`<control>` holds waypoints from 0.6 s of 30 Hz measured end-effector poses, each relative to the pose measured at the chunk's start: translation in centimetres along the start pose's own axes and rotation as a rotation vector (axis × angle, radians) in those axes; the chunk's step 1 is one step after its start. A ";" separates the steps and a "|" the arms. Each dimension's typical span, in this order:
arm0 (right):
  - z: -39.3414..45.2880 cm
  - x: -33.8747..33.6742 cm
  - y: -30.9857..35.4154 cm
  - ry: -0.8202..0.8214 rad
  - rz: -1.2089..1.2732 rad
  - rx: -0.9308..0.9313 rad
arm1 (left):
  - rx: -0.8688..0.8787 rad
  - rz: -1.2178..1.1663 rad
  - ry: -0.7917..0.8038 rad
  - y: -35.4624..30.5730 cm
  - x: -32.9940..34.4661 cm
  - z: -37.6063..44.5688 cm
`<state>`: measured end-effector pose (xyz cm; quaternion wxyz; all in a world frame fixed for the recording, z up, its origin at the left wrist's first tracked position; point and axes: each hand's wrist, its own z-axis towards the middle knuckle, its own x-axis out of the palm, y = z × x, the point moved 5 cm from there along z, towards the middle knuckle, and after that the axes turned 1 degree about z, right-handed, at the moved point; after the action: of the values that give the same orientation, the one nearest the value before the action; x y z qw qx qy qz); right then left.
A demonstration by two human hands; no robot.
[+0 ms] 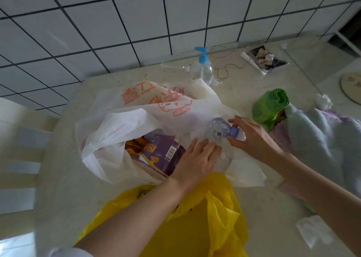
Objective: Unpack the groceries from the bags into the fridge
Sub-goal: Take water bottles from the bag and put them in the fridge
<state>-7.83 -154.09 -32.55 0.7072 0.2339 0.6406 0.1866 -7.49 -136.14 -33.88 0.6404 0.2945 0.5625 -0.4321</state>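
- Two bare hands work above a pale speckled stone countertop (254, 208) set against a white tiled wall (97, 22).
- Right hand (252, 137): thumb and fingers are curled around the purple screw cap (235, 132) of a clear plastic water bottle (217, 128), pinching it at the neck.
- The clear bottle lies tilted on its side on top of the white non-woven shopping bag with orange print (148, 104); its cap end points toward the right hand, its body toward the bag's mouth.
- Left hand (195, 159): fingers are extended and close together, lying flat on a clear, glossy item (224, 159) just below the bottle; what that item is cannot be told. No fingers are curled round anything.
- The bottle's body sits just beyond the left fingertips, between the two hands.
- The white bag is open toward the left; a purple printed food packet with a barcode label (164, 155) lies inside it, beside orange packaging (136, 142).
- A yellow thin-film plastic bag (205, 217) lies nearest the person, under the left forearm.
- Other items on the countertop:
  - a clear pump dispenser with a blue head (202, 69) behind the white bag;
  - a green roll of plastic bags (269, 106) to the right;
  - a pale blue and lilac fluffy cloth (316, 131), touching the green roll;
  - a crumpled white tissue (312, 231) at the near right.
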 end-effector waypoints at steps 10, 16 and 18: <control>0.1 -2.1 6.7 -0.050 0.131 -0.092 | -0.343 -0.581 0.013 0.9 -6.2 -3.2; -3.2 -3.2 7.8 0.035 0.092 -0.093 | -0.642 -0.848 -0.140 1.2 -7.1 -6.2; -4.9 -2.3 7.3 0.111 0.067 -0.067 | -0.645 -0.894 -0.140 1.2 -7.2 -6.5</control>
<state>-12.72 -148.90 -26.85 0.6714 0.2205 0.6641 0.2442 -9.42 -128.44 -28.23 0.4883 -0.2134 0.6924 -0.4864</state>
